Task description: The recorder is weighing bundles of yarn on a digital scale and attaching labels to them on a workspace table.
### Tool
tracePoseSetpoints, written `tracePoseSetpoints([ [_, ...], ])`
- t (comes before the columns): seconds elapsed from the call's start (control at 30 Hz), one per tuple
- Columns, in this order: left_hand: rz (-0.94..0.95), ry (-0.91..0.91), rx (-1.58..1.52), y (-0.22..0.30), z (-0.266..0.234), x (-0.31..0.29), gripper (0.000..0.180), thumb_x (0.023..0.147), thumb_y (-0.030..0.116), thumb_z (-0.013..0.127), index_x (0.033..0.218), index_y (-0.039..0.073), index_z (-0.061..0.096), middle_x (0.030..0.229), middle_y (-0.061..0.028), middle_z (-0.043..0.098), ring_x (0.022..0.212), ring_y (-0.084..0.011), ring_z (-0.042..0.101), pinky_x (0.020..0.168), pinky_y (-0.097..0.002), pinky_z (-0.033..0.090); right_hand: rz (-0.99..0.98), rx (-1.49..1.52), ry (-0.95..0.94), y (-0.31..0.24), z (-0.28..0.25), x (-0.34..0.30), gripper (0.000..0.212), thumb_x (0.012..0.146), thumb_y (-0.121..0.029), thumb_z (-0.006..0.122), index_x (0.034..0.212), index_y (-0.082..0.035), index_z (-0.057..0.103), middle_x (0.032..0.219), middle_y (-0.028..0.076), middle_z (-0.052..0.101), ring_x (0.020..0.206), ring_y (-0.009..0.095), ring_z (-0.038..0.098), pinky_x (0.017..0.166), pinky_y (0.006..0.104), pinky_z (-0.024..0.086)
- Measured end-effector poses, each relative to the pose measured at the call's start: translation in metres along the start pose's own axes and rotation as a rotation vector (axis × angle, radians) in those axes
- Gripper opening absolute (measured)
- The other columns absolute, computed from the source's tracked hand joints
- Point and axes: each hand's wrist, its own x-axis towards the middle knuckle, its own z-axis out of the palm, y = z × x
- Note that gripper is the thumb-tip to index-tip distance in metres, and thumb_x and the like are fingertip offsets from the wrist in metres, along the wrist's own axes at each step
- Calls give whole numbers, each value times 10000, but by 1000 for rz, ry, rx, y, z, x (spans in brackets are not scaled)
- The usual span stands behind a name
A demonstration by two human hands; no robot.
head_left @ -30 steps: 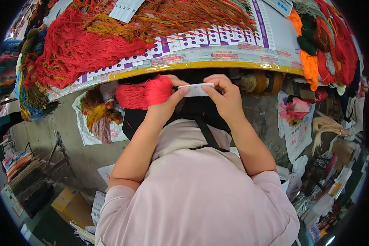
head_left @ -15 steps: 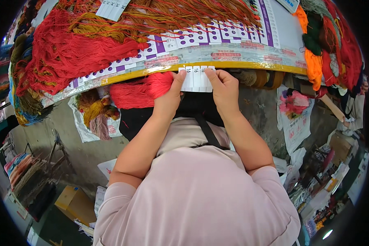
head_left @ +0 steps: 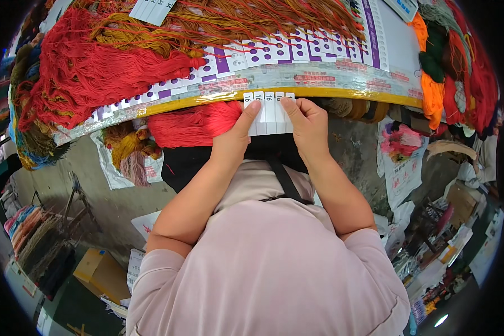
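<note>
In front of my belly, just at the near edge of the table, both hands hold a small fan of narrow white card strips (head_left: 270,119). My left hand (head_left: 234,137) pinches the strips' left side with its thumb on top. On their right side, the thumb of my right hand (head_left: 311,130) presses down, with its fingers curled behind. A thick skein of bright red thread (head_left: 182,126) lies against my left hand, its gathered end bulging behind the thumb. Whether the left fingers also grip this skein is hidden.
On the table, whose yellow-taped edge (head_left: 207,100) curves past my hands, lie red thread hanks (head_left: 112,61), brown-orange threads (head_left: 263,19) and purple-and-white punched cards (head_left: 299,46). Orange thread (head_left: 431,103) hangs at the right. A cardboard box (head_left: 102,274) stands behind me, left.
The strips have spread into a wider fan and come slightly toward me, showing more of their printed ends. Both hands keep their grip. At the far right, another person's arm has shifted.
</note>
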Motion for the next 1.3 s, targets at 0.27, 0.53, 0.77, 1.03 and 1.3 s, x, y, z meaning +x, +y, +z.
tracePoseSetpoints([
  [0.27, -102, 56, 93, 5, 0, 7, 411, 845, 358, 694, 1136, 88, 588, 856, 28, 618, 621, -26, 488, 449, -200, 340, -29, -25, 19, -4, -1, 3, 263, 872, -194, 675, 736, 27, 632, 641, -31, 574, 580, 16, 440, 509, 201, 357],
  [0.53, -74, 6, -132, -8, 2, 25, 444, 872, 254, 670, 1229, 35, 523, 1100, -46, 601, 933, -110, 574, 747, -248, 462, 225, 111, 45, -7, -1, 10, 256, 849, -230, 696, 811, 22, 667, 749, 13, 635, 643, 43, 530, 578, 217, 411],
  [0.77, -52, 23, -118, -1, 6, 20, 425, 874, 263, 664, 1208, 31, 538, 1062, -47, 615, 890, -105, 587, 731, -245, 472, 358, 172, -48, -22, 16, 9, 398, 807, -236, 736, 1085, 21, 614, 1019, 68, 649, 889, 118, 614, 761, 269, 473],
  [1.03, -158, 6, -43, -1, -8, 26, 344, 922, 283, 575, 1174, 50, 544, 1020, -25, 618, 807, -115, 556, 712, -288, 453, 364, 193, 65, -19, 4, 12, 395, 799, -268, 738, 1053, 12, 625, 982, 74, 657, 850, 141, 623, 754, 278, 470],
  [1.3, -68, -306, 88, -4, -38, 1, 243, 889, 228, 624, 957, -4, 646, 617, -12, 570, 462, -68, 382, 557, -245, 401, 201, 63, -114, 8, -22, -17, 270, 895, -233, 629, 1048, -11, 633, 935, 34, 650, 889, 111, 580, 809, 265, 439],
])
